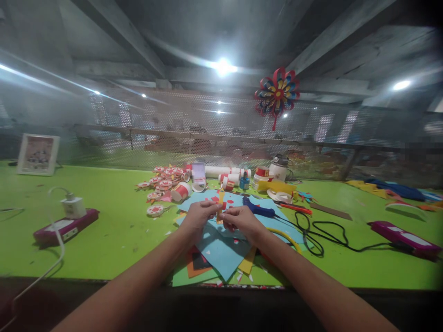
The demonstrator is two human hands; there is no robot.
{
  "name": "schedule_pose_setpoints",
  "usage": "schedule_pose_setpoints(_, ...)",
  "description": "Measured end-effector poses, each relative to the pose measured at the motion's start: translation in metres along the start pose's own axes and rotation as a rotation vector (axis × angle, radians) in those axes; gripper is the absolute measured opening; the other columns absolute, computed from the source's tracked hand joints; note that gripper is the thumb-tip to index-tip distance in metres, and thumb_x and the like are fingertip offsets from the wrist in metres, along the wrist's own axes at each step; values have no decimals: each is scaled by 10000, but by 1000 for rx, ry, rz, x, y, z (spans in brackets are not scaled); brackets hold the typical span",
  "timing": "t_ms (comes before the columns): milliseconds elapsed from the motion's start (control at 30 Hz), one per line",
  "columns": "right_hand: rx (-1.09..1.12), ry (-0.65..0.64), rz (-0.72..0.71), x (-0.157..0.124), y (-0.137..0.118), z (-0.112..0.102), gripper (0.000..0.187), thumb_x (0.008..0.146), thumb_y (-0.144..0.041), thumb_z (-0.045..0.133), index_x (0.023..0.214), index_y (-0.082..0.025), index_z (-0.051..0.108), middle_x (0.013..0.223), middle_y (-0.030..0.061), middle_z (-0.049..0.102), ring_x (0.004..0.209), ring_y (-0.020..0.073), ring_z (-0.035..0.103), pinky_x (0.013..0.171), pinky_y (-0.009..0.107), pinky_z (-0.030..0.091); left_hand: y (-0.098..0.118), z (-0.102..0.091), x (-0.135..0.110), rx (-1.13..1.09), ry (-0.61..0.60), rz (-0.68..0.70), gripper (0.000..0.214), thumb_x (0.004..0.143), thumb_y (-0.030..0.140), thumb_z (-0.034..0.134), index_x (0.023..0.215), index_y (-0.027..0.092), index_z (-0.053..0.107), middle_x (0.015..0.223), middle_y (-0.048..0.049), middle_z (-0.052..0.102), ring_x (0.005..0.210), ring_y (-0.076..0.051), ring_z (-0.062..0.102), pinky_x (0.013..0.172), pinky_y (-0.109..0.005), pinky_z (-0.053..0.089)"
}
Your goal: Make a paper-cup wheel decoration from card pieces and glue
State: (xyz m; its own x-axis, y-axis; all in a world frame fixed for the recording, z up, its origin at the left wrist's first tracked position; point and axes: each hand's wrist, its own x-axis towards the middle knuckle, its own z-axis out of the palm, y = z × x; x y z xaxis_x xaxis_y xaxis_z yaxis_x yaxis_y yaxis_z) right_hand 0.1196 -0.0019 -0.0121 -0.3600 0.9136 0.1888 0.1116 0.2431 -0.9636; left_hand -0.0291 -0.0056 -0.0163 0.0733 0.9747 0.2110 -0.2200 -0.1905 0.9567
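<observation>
My left hand [198, 216] and my right hand [241, 220] meet over a pile of coloured paper sheets [221, 251] on the green table [114, 230]. Both pinch a small yellow and red paper piece [220, 203] held upright between the fingertips. The fingers of each hand are closed on it. Light blue sheets lie directly under the hands, with orange, yellow and green sheets poking out below.
A blue glue gun [258, 208] with a black cord [318, 235] lies right of the hands. Red-and-white paper rosettes [162, 182], rolls, a phone [198, 174] and a bottle [278, 168] stand behind. Pink power strips [65, 226] sit at the left and at the right [404, 237]. A paper pinwheel [277, 94] hangs above.
</observation>
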Motion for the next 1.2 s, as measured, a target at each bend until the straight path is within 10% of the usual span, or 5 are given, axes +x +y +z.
schedule_pose_setpoints(1200,260,113,-4,5,-1,-19,327,548,-389,792,593,-130,597,508,-31,553,438,67,448,477,232,355,5,2,-2,110,-146,-109,183,587,282,723,614,122,639,636,-3,526,592,-96,440,547,-233,309)
